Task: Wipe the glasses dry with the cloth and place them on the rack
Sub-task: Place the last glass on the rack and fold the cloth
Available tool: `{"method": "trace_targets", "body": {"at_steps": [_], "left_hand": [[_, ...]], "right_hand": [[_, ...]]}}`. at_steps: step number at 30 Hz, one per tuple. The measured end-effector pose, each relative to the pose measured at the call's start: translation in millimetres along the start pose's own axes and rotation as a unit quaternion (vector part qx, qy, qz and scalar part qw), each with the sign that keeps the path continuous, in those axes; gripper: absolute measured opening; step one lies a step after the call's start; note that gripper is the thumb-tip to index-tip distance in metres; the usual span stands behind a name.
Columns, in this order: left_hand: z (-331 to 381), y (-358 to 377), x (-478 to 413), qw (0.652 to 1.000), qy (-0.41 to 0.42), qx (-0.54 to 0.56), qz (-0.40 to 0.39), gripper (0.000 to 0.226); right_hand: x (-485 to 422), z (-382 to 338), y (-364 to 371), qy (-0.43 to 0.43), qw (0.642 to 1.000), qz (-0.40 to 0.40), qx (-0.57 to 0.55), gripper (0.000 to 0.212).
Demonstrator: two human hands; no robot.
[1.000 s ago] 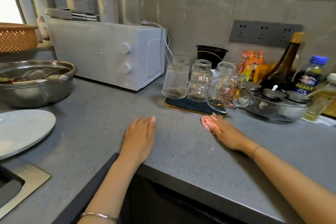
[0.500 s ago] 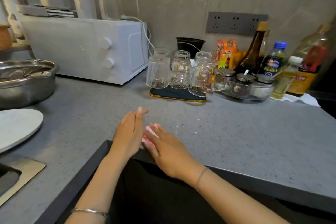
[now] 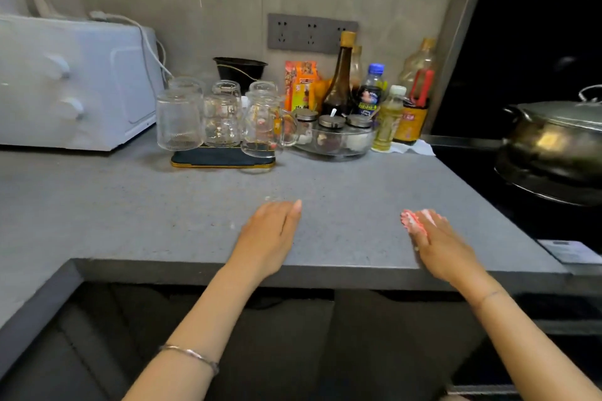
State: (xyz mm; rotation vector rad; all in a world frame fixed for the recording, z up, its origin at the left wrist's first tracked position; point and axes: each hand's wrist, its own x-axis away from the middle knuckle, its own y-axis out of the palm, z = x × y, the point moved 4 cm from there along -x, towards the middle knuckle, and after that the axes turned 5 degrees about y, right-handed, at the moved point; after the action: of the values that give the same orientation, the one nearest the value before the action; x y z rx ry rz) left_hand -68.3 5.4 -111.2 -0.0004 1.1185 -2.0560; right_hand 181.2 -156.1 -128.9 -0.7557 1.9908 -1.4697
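Note:
Several clear glasses stand upside down on a dark gold-rimmed tray point(image 3: 221, 160) at the back of the grey counter: a ribbed glass point(image 3: 178, 120), a bulged glass point(image 3: 223, 117) and a handled mug point(image 3: 264, 125) in front, more behind them. My left hand point(image 3: 270, 234) lies flat on the counter near its front edge, holding nothing. To its right, my right hand point(image 3: 439, 246) rests with straight fingers on a small pink-and-white cloth point(image 3: 411, 221), which sticks out past the fingertips. Both hands are well short of the glasses.
A white oven point(image 3: 71, 81) stands at the back left. Right of the tray are a glass bowl of lidded jars point(image 3: 332, 140), sauce and oil bottles point(image 3: 338, 81) and a black bowl point(image 3: 240, 67). A lidded pot point(image 3: 553, 143) sits on the stove at the far right.
My hands were side by side at the counter edge; the right one has slid right with the cloth under it. The view has swung right, bringing the stove into sight.

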Motion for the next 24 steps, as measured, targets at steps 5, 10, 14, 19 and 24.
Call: {"method": "trace_targets", "body": {"at_steps": [5, 10, 14, 19, 24], "left_hand": [[20.5, 26.4, -13.5, 0.999, 0.013, -0.036, -0.017, 0.048], [23.3, 34.0, -23.4, 0.999, -0.003, -0.041, -0.016, 0.031], [32.3, 36.9, -28.0, 0.997, 0.0, -0.076, -0.029, 0.043], [49.3, 53.1, -33.6, 0.992, 0.007, -0.102, -0.069, 0.049], [65.4, 70.6, -42.1, 0.989, 0.02, -0.106, -0.098, 0.051]], "right_hand": [[23.7, -77.5, 11.1, -0.109, 0.994, -0.008, -0.006, 0.044], [54.0, -130.7, 16.3, -0.249, 0.961, -0.099, -0.062, 0.049], [40.6, -68.0, -2.7, -0.233, 0.966, -0.108, -0.031, 0.046], [8.4, 61.7, -31.3, -0.093, 0.992, -0.083, -0.018, 0.044], [-5.0, 118.1, -46.0, -0.019, 0.999, -0.036, -0.014, 0.054]]}}
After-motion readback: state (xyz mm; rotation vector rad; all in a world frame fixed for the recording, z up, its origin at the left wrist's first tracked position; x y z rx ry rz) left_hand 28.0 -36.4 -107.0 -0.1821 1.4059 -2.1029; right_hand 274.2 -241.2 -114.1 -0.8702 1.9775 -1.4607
